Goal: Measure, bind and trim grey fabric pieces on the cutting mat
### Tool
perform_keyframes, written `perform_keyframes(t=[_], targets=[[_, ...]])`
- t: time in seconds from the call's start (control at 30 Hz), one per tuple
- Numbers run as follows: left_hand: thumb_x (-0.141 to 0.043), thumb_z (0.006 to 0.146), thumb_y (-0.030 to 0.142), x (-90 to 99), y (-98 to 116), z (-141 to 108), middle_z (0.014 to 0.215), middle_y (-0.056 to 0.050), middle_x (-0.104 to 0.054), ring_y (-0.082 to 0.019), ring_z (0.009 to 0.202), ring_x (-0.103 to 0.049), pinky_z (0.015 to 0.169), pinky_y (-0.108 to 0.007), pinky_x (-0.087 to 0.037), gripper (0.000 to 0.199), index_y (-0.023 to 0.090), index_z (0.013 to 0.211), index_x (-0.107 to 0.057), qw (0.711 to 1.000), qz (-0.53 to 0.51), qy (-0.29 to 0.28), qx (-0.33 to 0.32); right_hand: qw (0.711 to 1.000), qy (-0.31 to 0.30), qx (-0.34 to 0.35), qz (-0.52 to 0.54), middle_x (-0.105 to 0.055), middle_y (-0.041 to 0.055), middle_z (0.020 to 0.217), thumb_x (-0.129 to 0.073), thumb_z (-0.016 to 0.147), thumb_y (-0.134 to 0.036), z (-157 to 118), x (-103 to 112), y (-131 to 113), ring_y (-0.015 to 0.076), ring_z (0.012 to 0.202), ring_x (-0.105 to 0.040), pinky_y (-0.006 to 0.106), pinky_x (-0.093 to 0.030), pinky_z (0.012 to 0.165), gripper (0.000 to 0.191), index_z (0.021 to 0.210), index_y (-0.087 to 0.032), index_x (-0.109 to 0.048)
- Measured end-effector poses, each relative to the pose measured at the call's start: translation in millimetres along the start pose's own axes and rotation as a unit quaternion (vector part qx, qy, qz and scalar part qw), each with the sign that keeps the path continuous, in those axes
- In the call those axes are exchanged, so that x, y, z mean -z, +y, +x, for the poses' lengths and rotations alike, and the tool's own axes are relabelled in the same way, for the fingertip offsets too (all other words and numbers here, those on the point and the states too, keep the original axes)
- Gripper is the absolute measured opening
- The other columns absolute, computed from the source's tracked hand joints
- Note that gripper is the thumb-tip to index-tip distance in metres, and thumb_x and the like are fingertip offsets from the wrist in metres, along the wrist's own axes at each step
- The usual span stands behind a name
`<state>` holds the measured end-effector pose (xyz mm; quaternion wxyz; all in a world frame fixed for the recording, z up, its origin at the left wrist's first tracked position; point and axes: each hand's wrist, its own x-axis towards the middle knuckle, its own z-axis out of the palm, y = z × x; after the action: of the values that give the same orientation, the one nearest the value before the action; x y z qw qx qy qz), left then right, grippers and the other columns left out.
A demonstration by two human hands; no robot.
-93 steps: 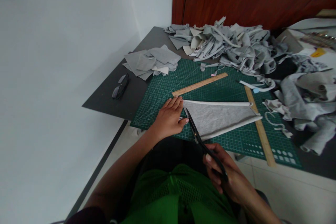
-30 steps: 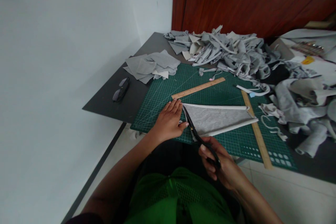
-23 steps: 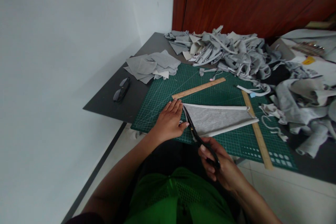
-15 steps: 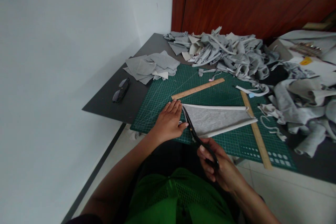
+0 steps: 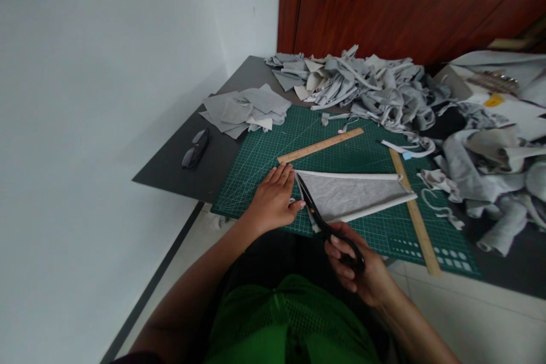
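A piece of grey fabric (image 5: 350, 193) with rolled, paler long edges lies flat on the green cutting mat (image 5: 251, 182). My left hand (image 5: 275, 199) rests palm down at the fabric's left end, fingers stretched out and pointing away from me. In my right hand (image 5: 356, 261) is a pair of black scissors (image 5: 314, 211), fingers wrapped round the handles. The blades lie along the fabric's left end, tips close to my left fingertips. A narrow strip of fabric shows between the blades and my left thumb.
One wooden ruler (image 5: 319, 145) lies beyond the fabric, another ruler (image 5: 418, 222) at its right end. Grey fabric pieces (image 5: 251, 107) and eyeglasses (image 5: 196, 149) sit at left. Heaped fabric scraps (image 5: 362, 82) fill the back; more grey cloth (image 5: 486, 170) and a white box (image 5: 460, 82) stand right.
My right hand has shifted slightly to the right with the scissors, their handles swinging outward and the blades parting a little from the fabric's left edge. My left hand stays in place.
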<state>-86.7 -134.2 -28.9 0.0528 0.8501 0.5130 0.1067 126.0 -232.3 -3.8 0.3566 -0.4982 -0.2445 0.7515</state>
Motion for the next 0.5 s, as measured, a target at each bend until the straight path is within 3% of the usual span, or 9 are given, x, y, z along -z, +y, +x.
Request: perform_keyframes(t=[0.5], targets=[[-0.056,0.097,0.047,0.5,-0.3,-1.4,0.167,-0.023,-0.034,-0.032,0.159,-0.025,0.131,-0.046,-0.022,0.076,0.0,0.155,-0.04,1.0,-0.003,0.017,-0.005,1.0,-0.005,0.019,-0.019,-0.048,-0.0115,0.067,-0.089,0.068,-0.056,8.7,-9.0,-5.6,0.0026,0.04,-0.033,0.012,-0.029,0.029,0.06,0.1,-0.025,-0.05]])
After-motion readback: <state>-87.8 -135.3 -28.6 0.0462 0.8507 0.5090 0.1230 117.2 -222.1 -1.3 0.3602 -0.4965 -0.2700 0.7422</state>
